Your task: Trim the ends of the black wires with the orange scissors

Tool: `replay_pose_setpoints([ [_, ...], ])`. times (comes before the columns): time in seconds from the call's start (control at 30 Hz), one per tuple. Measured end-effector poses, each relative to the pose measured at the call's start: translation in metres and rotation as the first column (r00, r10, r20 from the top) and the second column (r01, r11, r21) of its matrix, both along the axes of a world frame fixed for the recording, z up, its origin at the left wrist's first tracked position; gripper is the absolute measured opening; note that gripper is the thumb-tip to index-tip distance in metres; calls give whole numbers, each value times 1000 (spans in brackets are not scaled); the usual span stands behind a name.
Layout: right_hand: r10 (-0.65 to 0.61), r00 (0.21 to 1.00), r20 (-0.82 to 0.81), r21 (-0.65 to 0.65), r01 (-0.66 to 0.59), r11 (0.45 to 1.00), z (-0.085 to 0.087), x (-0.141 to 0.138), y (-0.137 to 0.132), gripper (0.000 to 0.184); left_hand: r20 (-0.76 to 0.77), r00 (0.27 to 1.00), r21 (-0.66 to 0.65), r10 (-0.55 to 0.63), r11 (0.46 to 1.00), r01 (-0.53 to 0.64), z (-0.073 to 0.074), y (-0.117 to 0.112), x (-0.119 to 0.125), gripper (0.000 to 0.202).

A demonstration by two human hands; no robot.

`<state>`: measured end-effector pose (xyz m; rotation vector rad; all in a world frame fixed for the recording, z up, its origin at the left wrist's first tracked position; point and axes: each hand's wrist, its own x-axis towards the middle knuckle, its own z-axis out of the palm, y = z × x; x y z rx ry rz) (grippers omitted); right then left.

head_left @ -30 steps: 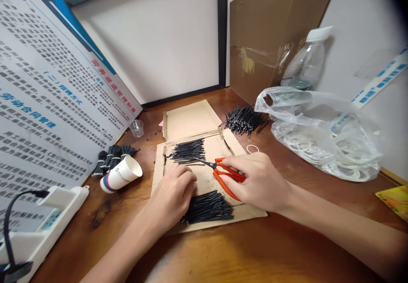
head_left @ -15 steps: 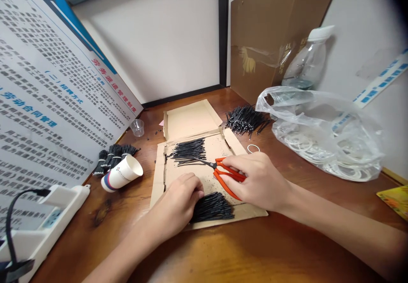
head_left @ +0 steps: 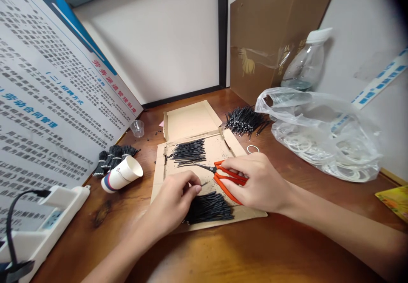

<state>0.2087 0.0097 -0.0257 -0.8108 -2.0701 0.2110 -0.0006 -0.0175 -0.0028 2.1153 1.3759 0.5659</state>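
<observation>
My left hand (head_left: 180,198) is closed in a pinch, with the dark tip of a black wire (head_left: 204,184) showing past the thumb. Just below it, a pile of cut black wires (head_left: 212,207) lies on the near part of the flattened cardboard (head_left: 174,170). My right hand (head_left: 255,183) grips scissors with orange handles (head_left: 229,194). Their narrow blades (head_left: 205,167) point left, apart from the held wire. Beyond the blades rests a second batch of black wires (head_left: 188,150), laid side by side on the cardboard.
A loose heap of black wires (head_left: 245,120) sits behind on the right. A white ring (head_left: 253,149) and a clear bag of white loops (head_left: 318,142) are nearby. To the left are a tipped paper cup (head_left: 123,174), tied wire bundles (head_left: 111,157) and a power strip (head_left: 52,223).
My left hand has lifted slightly off the near pile and turned, and a wire tip now shows at its fingers. The scissors' tips have dropped slightly, away from the far batch.
</observation>
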Motion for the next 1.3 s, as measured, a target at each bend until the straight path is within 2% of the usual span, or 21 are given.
replay_pose_setpoints([
  [0.17,27,1000,-4,-68,-27,997,3,1,0,12,208,972,2,107,994,-110,9,2,-3,10],
  [0.3,51,999,1,-110,-51,993,4,1,0,13,299,945,8,136,989,-145,8,2,-5,11],
  [0.63,66,998,-2,-76,-66,995,5,-1,-1,15,297,947,98,124,982,-159,5,1,-4,10],
  [0.9,85,996,16,-70,-84,994,5,0,-2,18,218,971,280,94,947,-154,0,3,-8,7],
  [1.03,80,997,9,-39,-79,996,4,-1,-3,26,238,967,279,87,948,-153,1,3,-7,7],
  [1.3,89,996,1,-136,-88,987,5,-1,-4,15,258,964,235,58,965,-121,3,2,-6,10],
])
